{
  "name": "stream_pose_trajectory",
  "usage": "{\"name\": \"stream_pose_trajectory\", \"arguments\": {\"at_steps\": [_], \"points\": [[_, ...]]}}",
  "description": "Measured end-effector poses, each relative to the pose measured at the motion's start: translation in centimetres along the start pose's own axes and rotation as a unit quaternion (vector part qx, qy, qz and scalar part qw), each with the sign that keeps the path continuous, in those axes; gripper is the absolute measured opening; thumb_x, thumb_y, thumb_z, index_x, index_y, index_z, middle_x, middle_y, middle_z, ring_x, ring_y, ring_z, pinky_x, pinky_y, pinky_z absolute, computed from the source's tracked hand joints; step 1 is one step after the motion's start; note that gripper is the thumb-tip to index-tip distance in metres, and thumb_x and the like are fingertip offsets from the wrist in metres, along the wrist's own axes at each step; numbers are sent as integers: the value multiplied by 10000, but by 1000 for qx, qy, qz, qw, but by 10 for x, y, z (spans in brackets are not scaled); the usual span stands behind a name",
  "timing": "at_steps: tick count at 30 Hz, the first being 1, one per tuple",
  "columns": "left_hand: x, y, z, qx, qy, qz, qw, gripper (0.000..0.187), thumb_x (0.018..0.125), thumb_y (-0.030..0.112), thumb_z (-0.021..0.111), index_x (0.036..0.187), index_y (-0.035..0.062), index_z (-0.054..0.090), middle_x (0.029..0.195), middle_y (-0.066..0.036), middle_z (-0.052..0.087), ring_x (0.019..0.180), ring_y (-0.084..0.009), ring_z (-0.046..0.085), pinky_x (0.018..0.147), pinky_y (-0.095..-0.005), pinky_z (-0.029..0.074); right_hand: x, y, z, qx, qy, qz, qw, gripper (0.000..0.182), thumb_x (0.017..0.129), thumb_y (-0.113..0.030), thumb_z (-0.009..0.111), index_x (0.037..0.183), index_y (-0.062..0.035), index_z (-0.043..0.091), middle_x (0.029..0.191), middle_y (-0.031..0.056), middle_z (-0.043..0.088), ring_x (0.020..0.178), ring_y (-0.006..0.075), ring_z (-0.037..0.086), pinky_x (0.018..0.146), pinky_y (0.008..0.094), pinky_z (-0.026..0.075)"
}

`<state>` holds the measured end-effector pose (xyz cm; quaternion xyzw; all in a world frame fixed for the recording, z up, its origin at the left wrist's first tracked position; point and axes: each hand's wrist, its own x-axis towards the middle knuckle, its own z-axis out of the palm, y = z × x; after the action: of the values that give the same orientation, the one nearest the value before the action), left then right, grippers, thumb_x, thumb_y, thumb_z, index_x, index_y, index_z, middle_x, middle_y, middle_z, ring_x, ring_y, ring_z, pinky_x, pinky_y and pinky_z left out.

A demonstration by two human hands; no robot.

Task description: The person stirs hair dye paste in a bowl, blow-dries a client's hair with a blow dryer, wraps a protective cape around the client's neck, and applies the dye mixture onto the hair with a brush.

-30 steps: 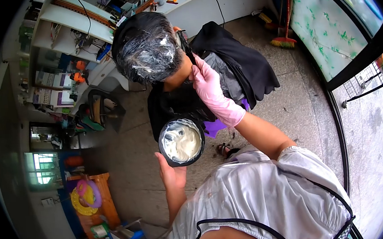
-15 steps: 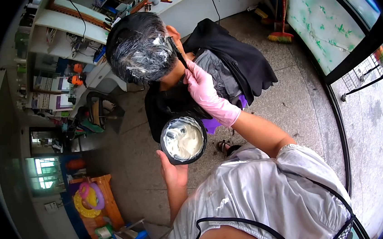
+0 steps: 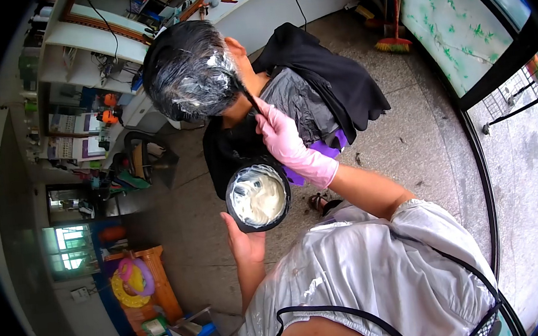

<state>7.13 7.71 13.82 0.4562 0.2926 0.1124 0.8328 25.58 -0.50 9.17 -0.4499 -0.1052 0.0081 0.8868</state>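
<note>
My right hand (image 3: 281, 135), in a pink glove, is closed round the dark handle of a tint brush (image 3: 249, 98). The brush's tip meets the hair at the back of a seated person's head (image 3: 187, 73), near the nape. White cream is smeared through that dark hair, thickest at the back. On my bare left hand (image 3: 246, 240) rests a black bowl (image 3: 234, 219), its fingers hidden beneath and the thumb against its side. Thick white cream (image 3: 259, 197) coats the inside of the bowl. A black cape (image 3: 331, 79) covers the person's shoulders.
Shelves and a mirror counter (image 3: 89, 46) stand beyond the seated person. A broom (image 3: 393, 42) leans by the glass door (image 3: 455, 30) at the right. A black chair (image 3: 146, 156) is at the left, and a wooden bench (image 3: 158, 286) with swim rings lies lower left.
My right hand and the brush have shifted slightly left and down along the hair near the nape. The bowl stays in my left hand. The view has turned a little.
</note>
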Motion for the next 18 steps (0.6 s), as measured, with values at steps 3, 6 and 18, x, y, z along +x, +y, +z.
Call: {"name": "stream_pose_trajectory", "arguments": {"at_steps": [3, 6, 18], "points": [[-2, 2, 4, 1, 7, -5, 1000, 617, 907, 523, 339, 1298, 48, 378, 1309, -92, 437, 1188, -237, 433, 978, -396, 372, -4, 15, -5, -24, 5, -4, 1000, 378, 920, -94, 466, 1293, -147, 453, 656, -81, 452, 491, 2, 335, 444, 142, 285], [-1, 3, 0, 4, -1, -9, 1000, 619, 906, 526, 338, 1299, 49, 377, 1309, -92, 437, 1192, -239, 428, 981, -399, 368, 8, 16, -9, 42, 23, 34, 998, 360, 931, -128, 455, 1291, -116, 441, 644, -73, 466, 477, 8, 347, 433, 145, 289], [-1, 6, 11, 24, -1, -15, 1000, 606, 909, 517, 340, 1294, 50, 385, 1310, -83, 439, 1193, -235, 427, 985, -396, 361, 7, 4, -20, 117, 38, 128, 984, 354, 928, -153, 471, 1255, -27, 420, 632, -25, 514, 454, 35, 398, 427, 162, 339]]}}
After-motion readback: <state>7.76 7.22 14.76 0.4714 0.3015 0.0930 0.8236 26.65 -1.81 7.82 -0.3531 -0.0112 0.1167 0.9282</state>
